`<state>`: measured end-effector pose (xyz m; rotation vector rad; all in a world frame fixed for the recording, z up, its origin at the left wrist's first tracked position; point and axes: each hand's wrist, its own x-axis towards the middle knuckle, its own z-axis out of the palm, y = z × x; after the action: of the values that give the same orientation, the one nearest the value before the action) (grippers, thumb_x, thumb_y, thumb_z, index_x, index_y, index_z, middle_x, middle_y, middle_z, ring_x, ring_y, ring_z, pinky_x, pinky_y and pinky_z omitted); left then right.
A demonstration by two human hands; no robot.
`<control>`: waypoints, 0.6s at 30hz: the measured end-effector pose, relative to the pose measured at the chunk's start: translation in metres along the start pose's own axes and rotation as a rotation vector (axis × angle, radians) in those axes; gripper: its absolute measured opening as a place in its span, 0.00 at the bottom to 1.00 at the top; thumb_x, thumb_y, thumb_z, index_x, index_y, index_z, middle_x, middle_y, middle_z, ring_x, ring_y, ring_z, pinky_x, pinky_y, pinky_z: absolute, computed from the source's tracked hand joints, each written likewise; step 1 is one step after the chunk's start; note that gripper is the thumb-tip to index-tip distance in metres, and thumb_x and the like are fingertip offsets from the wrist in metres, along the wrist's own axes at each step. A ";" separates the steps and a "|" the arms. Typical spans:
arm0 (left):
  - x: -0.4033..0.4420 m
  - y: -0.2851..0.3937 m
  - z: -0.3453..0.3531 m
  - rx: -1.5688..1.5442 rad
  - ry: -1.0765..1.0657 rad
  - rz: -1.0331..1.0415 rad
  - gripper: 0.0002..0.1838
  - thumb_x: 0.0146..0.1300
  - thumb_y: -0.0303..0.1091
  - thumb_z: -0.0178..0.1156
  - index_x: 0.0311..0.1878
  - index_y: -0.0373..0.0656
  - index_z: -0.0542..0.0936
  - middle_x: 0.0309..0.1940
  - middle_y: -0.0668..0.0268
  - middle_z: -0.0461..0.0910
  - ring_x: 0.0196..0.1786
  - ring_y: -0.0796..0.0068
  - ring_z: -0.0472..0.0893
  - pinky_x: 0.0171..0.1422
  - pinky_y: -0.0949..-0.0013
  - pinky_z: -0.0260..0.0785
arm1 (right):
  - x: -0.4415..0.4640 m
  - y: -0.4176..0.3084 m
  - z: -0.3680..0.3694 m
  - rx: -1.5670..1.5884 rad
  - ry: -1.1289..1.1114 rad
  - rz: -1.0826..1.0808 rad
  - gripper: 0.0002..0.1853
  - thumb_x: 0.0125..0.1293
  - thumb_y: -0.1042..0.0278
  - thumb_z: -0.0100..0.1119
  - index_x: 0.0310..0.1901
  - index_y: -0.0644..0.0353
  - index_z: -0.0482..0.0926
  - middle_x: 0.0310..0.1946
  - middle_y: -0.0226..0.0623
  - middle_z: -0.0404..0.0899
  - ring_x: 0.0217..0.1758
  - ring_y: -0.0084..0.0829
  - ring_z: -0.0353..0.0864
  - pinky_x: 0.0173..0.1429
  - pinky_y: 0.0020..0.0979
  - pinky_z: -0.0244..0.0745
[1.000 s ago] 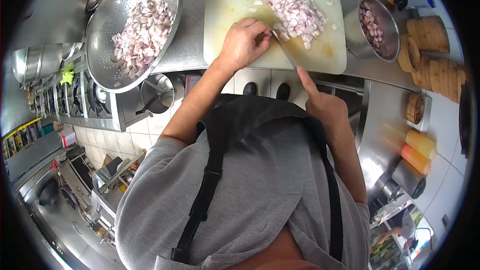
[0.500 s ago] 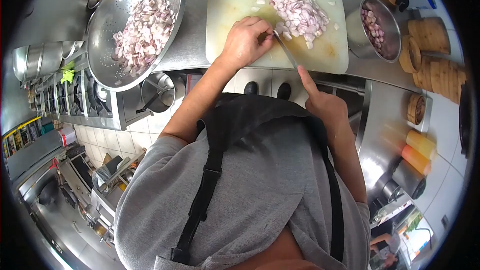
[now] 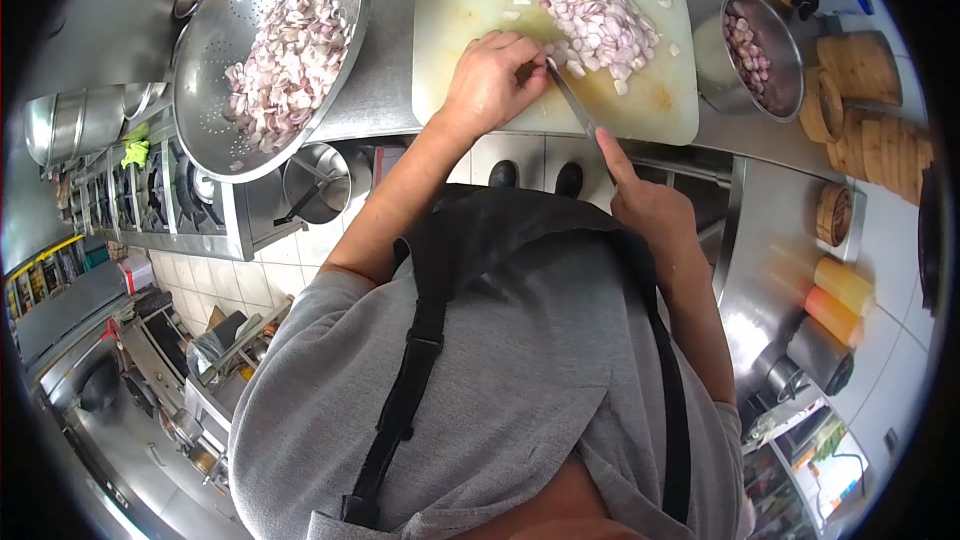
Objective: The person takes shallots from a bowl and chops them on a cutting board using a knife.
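My left hand (image 3: pixel 494 81) rests on the pale cutting board (image 3: pixel 465 0) with its fingers curled and pressed together. A small pale bit of shallot shows at its fingertips; the rest is hidden. In my right hand (image 3: pixel 652 202) is a knife (image 3: pixel 573 100), its index finger stretched along the back of the blade. The knife tip is against the fingertips of the left hand. Just beyond them lies a heap of sliced shallots (image 3: pixel 605 30), with a few loose slices around it.
A large steel colander (image 3: pixel 205 50) holding more cut shallots stands on the left. Right of the board is a steel pot (image 3: pixel 712 65) of whole peeled shallots. Bamboo steamers (image 3: pixel 858 68) and squeeze bottles (image 3: pixel 834 315) stand farther right.
Both hands and the knife are almost where they were, with only a slight shift of the blade. A person at the lower right has mostly gone from view.
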<state>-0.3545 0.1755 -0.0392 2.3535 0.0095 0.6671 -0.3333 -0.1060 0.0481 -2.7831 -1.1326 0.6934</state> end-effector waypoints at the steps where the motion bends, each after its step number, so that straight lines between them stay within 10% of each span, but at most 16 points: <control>1: 0.001 -0.001 -0.002 0.010 -0.006 -0.001 0.07 0.58 0.26 0.73 0.39 0.45 0.85 0.35 0.63 0.87 0.43 0.54 0.86 0.51 0.54 0.79 | 0.000 0.001 -0.001 0.010 0.023 -0.016 0.47 0.66 0.72 0.58 0.87 0.30 0.60 0.27 0.48 0.86 0.31 0.52 0.89 0.41 0.54 0.83; 18: -0.002 0.002 -0.002 0.000 0.013 -0.008 0.08 0.58 0.27 0.73 0.39 0.45 0.85 0.36 0.64 0.88 0.43 0.55 0.86 0.53 0.54 0.79 | -0.006 -0.002 -0.003 0.035 0.019 -0.027 0.47 0.67 0.72 0.59 0.87 0.32 0.59 0.26 0.48 0.85 0.30 0.53 0.88 0.40 0.55 0.82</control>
<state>-0.3576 0.1751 -0.0379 2.3475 0.0246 0.6784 -0.3369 -0.1079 0.0537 -2.7345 -1.1417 0.6762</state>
